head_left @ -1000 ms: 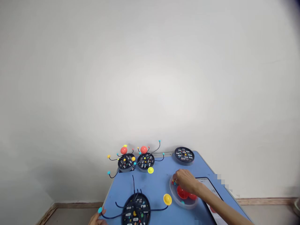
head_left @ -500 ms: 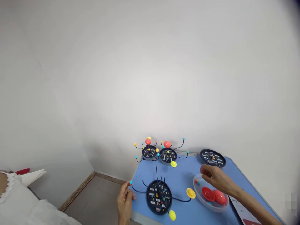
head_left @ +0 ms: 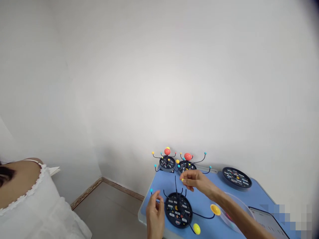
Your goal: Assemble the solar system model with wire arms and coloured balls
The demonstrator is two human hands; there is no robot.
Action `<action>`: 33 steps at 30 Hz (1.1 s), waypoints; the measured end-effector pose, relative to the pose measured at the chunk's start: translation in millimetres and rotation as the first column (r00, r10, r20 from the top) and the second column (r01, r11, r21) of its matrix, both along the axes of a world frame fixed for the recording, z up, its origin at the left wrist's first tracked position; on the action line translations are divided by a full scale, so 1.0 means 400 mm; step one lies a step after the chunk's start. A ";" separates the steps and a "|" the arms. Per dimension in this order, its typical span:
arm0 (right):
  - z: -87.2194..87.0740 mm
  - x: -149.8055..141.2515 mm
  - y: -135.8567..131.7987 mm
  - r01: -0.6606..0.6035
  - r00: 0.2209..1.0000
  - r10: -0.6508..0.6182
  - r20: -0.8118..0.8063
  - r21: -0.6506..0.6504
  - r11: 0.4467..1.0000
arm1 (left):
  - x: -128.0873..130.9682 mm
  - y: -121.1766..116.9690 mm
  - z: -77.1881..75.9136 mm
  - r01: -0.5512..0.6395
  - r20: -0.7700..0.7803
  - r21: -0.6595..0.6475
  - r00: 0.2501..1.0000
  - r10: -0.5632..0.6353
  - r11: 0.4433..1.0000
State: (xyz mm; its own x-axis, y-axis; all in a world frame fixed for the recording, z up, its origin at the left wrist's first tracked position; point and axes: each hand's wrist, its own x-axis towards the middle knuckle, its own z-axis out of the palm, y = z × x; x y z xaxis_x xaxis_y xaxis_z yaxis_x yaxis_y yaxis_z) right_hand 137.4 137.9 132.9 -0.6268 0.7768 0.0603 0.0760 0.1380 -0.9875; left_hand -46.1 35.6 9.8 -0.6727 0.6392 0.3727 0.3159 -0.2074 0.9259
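Observation:
A black round base [head_left: 178, 210] with curved black wire arms stands near the front of the blue table [head_left: 214, 189]. My left hand [head_left: 154, 215] pinches one wire arm tipped with a small cyan ball [head_left: 151, 190] at the base's left. Just above the base's upright wires hovers my right hand [head_left: 196, 181], fingers pinched on a small yellow ball [head_left: 182, 180]. Two arms on the base's right end in a yellow dish [head_left: 215, 209] and a yellow ball [head_left: 196, 228].
Two finished models with red balls [head_left: 167, 160] [head_left: 187, 163] stand at the table's far edge. A bare black base [head_left: 236, 177] lies at the back right. A clear bowl [head_left: 233, 219] and a tablet [head_left: 266, 221] lie at the right. Another person in white [head_left: 27, 202] is at the left.
My right hand left the clear bowl and moved left to above the near base with a small yellow ball. The left hand closed on the wire arm. The view turned left.

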 end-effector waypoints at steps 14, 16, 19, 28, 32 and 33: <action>-0.084 -0.103 0.127 0.218 0.975 -0.214 0.065 -0.064 0.974 | -0.160 0.295 0.195 0.487 -0.316 -0.636 0.544 -0.777 0.599; -0.093 -0.112 0.126 0.231 0.971 -0.226 0.071 -0.067 0.971 | -0.176 0.326 0.168 0.522 -0.242 -0.700 0.468 -0.850 0.487; -0.103 -0.124 0.134 0.261 0.963 -0.255 0.082 -0.066 0.963 | -0.189 0.364 0.126 0.584 -0.120 -0.742 0.369 -0.922 0.330; -0.140 -0.134 0.153 0.365 0.929 -0.356 0.098 -0.100 0.926 | -0.170 0.447 0.033 0.804 0.224 -0.593 0.215 -0.950 0.042; -0.156 -0.146 0.160 0.373 0.925 -0.361 0.119 -0.099 0.923 | -0.156 0.444 0.024 0.872 0.272 -0.488 0.174 -0.947 0.020; -0.159 -0.149 0.162 0.373 0.924 -0.360 0.127 -0.098 0.923 | -0.154 0.443 0.023 0.883 0.277 -0.469 0.171 -0.946 0.023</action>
